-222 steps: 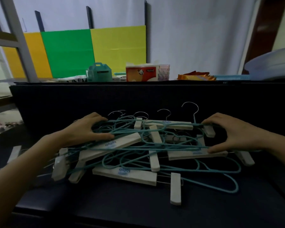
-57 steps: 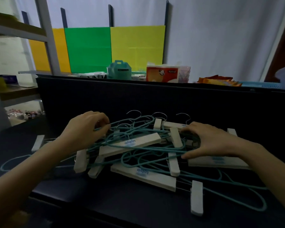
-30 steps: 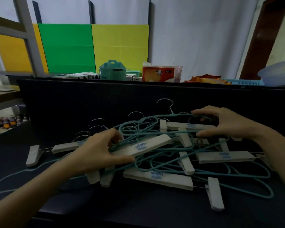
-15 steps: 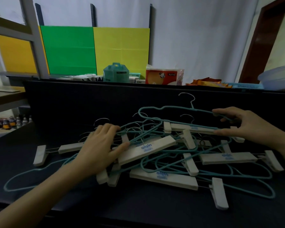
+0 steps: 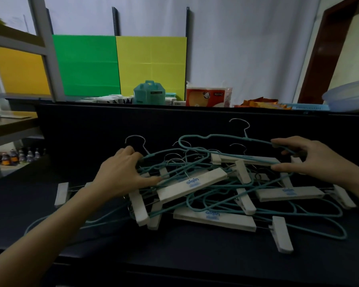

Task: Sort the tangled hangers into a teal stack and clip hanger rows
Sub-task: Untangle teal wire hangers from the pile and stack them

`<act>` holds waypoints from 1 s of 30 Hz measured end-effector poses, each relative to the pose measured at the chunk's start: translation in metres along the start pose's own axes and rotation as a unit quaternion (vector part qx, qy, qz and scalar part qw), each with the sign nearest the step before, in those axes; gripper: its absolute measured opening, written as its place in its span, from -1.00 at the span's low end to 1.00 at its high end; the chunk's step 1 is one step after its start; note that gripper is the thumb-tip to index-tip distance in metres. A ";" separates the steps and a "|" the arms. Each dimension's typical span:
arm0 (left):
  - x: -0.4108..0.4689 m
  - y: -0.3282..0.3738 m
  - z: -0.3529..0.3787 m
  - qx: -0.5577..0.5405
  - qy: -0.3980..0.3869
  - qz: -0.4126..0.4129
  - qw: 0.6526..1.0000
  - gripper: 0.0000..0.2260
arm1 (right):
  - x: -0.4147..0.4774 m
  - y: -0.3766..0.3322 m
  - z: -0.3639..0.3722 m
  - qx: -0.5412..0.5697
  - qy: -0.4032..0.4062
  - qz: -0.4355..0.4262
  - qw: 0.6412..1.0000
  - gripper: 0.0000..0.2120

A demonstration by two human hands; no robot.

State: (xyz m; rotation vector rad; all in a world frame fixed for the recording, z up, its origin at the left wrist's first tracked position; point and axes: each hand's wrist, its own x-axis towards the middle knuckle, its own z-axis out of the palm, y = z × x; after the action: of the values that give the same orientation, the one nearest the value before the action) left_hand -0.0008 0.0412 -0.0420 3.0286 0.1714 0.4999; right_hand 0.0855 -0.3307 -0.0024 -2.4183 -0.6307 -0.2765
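Observation:
A tangled pile of hangers lies on the dark table [image 5: 184, 251]: thin teal wire hangers and white clip hangers [image 5: 192, 184] with blue lettering. My left hand [image 5: 122, 175] presses on the pile's left side, fingers spread over teal wires and a white bar. My right hand [image 5: 305, 160] pinches the right shoulder of one teal hanger [image 5: 220, 138], which is tilted up above the pile with its metal hook pointing up. One teal hanger [image 5: 42, 221] and one clip hanger [image 5: 61, 193] lie apart at the left.
A dark upright panel [image 5: 91, 129] stands right behind the pile. Beyond it sit a teal box [image 5: 149, 93], a tissue pack [image 5: 207, 97], snack packets [image 5: 259, 103] and a blue basket [image 5: 305, 106]. A shelf frame [image 5: 46, 52] rises at the left.
My right hand has lifted one teal hanger's right end up out of the pile. My left hand has shifted up the pile's left side and presses it down.

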 end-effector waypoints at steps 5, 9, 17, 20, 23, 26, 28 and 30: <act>0.002 0.001 -0.015 -0.004 0.069 0.030 0.997 -0.19 | -0.013 -0.007 -0.001 -0.002 0.026 -0.001 1.000 0.14; 0.003 0.012 -0.027 -0.005 0.110 0.076 0.991 -0.21 | -0.033 -0.007 -0.005 0.010 0.053 0.000 0.999 0.07; 0.009 0.098 -0.030 -0.034 0.109 0.212 0.971 -0.08 | -0.101 0.018 -0.050 -0.001 0.110 0.040 0.993 -0.01; 0.012 0.146 -0.027 -0.056 0.104 0.255 0.960 -0.13 | -0.135 0.034 -0.078 -0.022 0.130 0.070 0.989 -0.01; 0.009 0.198 -0.025 -0.067 0.101 0.295 0.948 -0.15 | -0.171 0.054 -0.108 -0.043 0.137 0.105 0.984 -0.08; 0.001 0.254 -0.020 -0.080 0.090 0.320 0.940 -0.17 | -0.207 0.074 -0.140 -0.057 0.150 0.150 0.976 -0.05; -0.006 0.291 -0.016 -0.086 0.088 0.340 0.932 -0.16 | -0.231 0.090 -0.161 -0.072 0.159 0.172 0.969 0.06; -0.014 0.328 -0.010 -0.099 0.078 0.359 0.925 -0.18 | -0.253 0.111 -0.182 -0.087 0.164 0.184 0.965 0.09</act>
State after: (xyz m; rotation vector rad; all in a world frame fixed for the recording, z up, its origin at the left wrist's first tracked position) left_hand 0.0152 -0.2851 -0.0090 2.7576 -0.9516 0.7371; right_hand -0.0858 -0.6143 -0.0017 -2.5156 -0.0062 -0.5780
